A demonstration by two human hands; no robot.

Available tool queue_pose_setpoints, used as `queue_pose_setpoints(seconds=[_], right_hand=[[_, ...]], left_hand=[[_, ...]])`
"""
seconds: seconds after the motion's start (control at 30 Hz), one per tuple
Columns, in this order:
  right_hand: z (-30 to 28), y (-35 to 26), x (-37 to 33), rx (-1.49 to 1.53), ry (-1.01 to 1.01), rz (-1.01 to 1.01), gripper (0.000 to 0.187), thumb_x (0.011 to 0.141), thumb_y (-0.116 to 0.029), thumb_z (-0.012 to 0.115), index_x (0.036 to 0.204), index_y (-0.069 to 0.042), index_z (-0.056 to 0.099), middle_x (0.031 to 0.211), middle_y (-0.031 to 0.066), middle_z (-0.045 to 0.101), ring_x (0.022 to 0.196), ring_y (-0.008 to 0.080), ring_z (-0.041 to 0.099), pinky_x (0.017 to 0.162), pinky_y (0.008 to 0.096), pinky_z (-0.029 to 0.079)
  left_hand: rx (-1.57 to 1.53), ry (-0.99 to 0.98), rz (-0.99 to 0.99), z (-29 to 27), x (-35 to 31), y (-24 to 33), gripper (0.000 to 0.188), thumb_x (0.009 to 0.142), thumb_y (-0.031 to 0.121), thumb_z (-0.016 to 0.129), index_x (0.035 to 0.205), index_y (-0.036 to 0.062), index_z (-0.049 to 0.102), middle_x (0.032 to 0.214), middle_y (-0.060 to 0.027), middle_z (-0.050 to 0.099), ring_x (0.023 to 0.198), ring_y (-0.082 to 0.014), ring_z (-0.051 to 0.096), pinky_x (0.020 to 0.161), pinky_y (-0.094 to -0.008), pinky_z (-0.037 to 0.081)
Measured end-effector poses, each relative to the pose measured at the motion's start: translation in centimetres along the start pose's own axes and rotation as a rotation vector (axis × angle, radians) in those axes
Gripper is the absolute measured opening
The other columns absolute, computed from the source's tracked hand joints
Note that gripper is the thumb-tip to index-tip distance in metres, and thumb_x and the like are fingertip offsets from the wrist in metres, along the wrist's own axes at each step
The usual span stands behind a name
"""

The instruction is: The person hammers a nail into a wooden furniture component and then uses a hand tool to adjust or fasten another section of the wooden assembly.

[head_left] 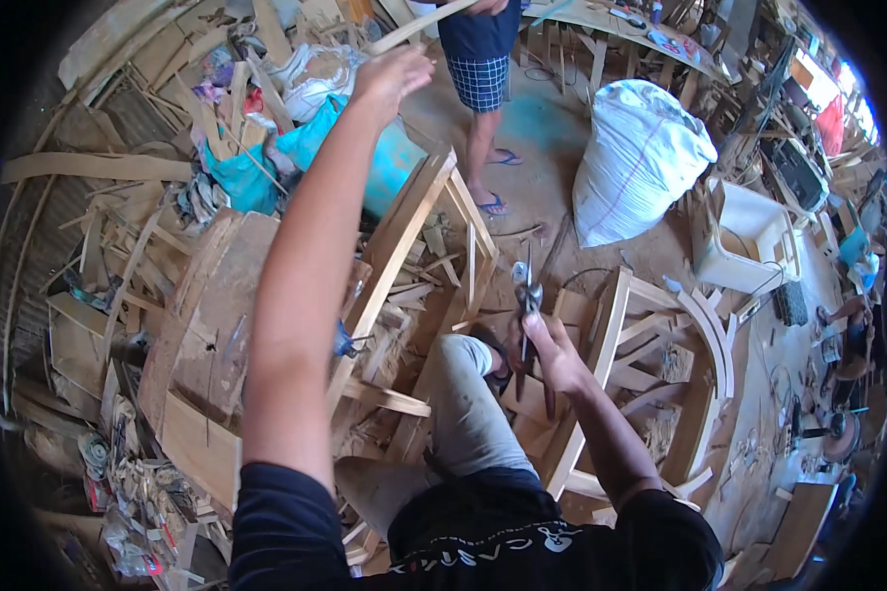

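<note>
My left hand point(396, 81) is stretched far forward, its fingers extended beside the near end of a pale wooden strip point(419, 28). No firm grip on the strip shows. Another person's hand point(487, 6) holds the strip's far end. In front of my right knee, my right hand point(554, 357) is closed around a pair of dark pliers point(530, 297), jaws away from me and handles toward me. A thin pointed piece point(530, 258) sticks out past the jaws; its kind is unclear.
Wooden frames stand on my left point(404, 261) and right point(601, 345), with offcuts and shavings in them. A stuffed white sack point(641, 163) and a white plastic bin point(744, 236) stand ahead right. A person in sandals point(478, 128) stands ahead. Scrap wood point(99, 167) lies left.
</note>
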State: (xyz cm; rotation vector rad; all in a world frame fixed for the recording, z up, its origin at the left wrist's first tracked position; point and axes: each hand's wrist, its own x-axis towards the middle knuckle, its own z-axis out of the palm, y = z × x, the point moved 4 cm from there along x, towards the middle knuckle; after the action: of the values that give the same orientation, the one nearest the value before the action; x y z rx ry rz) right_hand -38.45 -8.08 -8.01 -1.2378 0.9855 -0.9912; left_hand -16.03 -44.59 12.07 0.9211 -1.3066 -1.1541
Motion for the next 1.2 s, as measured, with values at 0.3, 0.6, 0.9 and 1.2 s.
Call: queue_pose_setpoints(seconds=[0.3,0.6,0.9,1.2], right_hand=[[5.7,-4.5,3.2,-0.161,-0.024,-0.285,0.063,0.111,-0.054,0.051,0.079,0.000,0.062,0.063,0.0038,0.060,0.053,0.0124,0.058,0.050,0.0312,0.047],[13.6,-6.4,6.3,-0.390,-0.517,-0.030,0.056,0.113,-0.048,0.051,0.117,0.003,0.074,0.099,0.0153,0.076,0.090,0.0245,0.074,0.087,0.0372,0.060],[-10.3,-8.5,21.6,-1.060,-0.069,-0.595,0.051,0.107,-0.027,0.051,0.150,0.000,0.056,0.150,0.0175,0.060,0.137,0.0317,0.058,0.119,0.0431,0.042],[-28.8,-17.3,33.0,-1.386,0.618,-0.279,0.051,0.103,-0.038,0.058,0.136,-0.002,0.070,0.142,0.0178,0.069,0.132,0.0328,0.065,0.111,0.0451,0.051]], left_hand=[[0.936,-0.523,-0.290,1.9,-30.6,7.0,0.044,0.112,0.041,0.058,0.132,0.0047,0.073,0.114,-0.0088,0.078,0.105,-0.0170,0.072,0.093,-0.0362,0.058],[-0.215,0.236,-0.110,-11.3,-39.2,3.9,0.023,0.110,0.031,0.062,0.115,0.0101,0.071,0.113,-0.0078,0.076,0.116,-0.0196,0.070,0.100,-0.0378,0.055],[0.583,0.746,0.270,-22.3,-54.5,17.3,0.024,0.111,0.021,0.061,0.115,0.0037,0.077,0.097,-0.0017,0.074,0.080,-0.0063,0.063,0.071,-0.0248,0.052],[1.312,1.573,0.332,-35.5,-87.2,21.1,0.022,0.105,0.017,0.068,0.118,0.0022,0.077,0.103,-0.0133,0.081,0.092,-0.0196,0.079,0.081,-0.0339,0.062]])
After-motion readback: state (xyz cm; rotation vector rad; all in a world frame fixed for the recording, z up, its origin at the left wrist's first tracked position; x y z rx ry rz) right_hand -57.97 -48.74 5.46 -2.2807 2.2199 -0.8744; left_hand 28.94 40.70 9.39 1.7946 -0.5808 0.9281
